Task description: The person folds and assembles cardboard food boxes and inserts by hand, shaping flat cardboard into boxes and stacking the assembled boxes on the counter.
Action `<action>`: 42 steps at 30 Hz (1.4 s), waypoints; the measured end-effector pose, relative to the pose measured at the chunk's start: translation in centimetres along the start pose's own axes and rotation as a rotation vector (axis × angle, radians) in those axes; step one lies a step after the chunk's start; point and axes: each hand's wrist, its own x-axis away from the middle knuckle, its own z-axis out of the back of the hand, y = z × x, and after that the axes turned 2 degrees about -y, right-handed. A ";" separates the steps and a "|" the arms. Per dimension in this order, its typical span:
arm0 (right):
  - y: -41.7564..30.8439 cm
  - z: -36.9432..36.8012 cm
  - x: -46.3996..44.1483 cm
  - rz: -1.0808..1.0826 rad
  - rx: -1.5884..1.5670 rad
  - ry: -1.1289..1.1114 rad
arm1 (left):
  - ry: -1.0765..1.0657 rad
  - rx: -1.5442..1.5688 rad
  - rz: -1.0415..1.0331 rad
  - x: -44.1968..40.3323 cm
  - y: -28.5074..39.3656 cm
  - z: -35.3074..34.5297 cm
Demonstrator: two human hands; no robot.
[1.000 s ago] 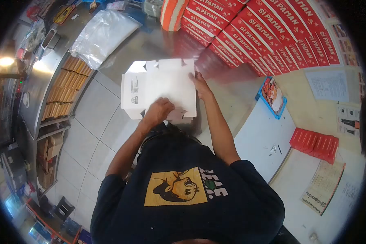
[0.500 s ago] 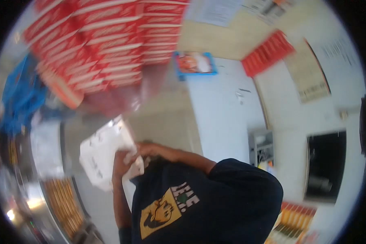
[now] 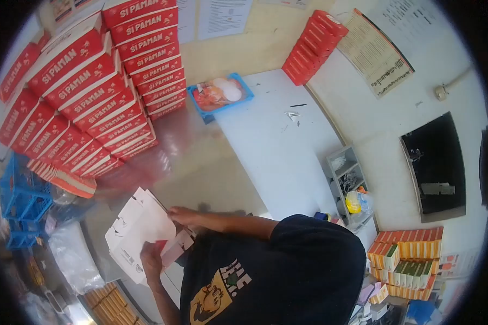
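"What's on the left?"
"Red boxes (image 3: 76, 81), stacked along the far edge of the grey tabletop (image 3: 217, 179)."
"And the cardboard (image 3: 138, 219)?"
"At that tabletop's near edge, mostly flat, white side up, with a flap (image 3: 177, 247) bent and some red showing beside it."
"The left hand (image 3: 151, 259)?"
"On the near part of the cardboard, by that flap. Its fingers are blurred; I can't tell whether they pinch or only press."
"The right hand (image 3: 181, 215)?"
"Fingers closed, seemingly pinching the cardboard's right edge."
"How would it handle?"
"Light, I'd judge, stiff across the panels but easily creased, and a bit slippery. Best gripped at an edge near a fold, not by a thin tab."
"Further right?"
"A blue tray (image 3: 219, 96), at the white tabletop's (image 3: 276, 141) far left corner."
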 end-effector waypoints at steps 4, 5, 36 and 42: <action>0.7 1.3 -0.2 0.990 0.974 0.018 | 0.317 0.162 0.304 -0.7 -2.3 0.6; -1.1 1.1 1.6 0.897 0.848 -0.133 | 0.304 0.085 0.377 -1.2 -3.0 0.7; -6.6 -5.1 1.4 0.927 0.965 -0.343 | 0.020 0.217 0.166 -3.4 -1.6 0.5; -6.2 -5.8 0.9 0.866 0.881 -0.244 | 0.105 0.782 0.570 -3.2 1.0 2.0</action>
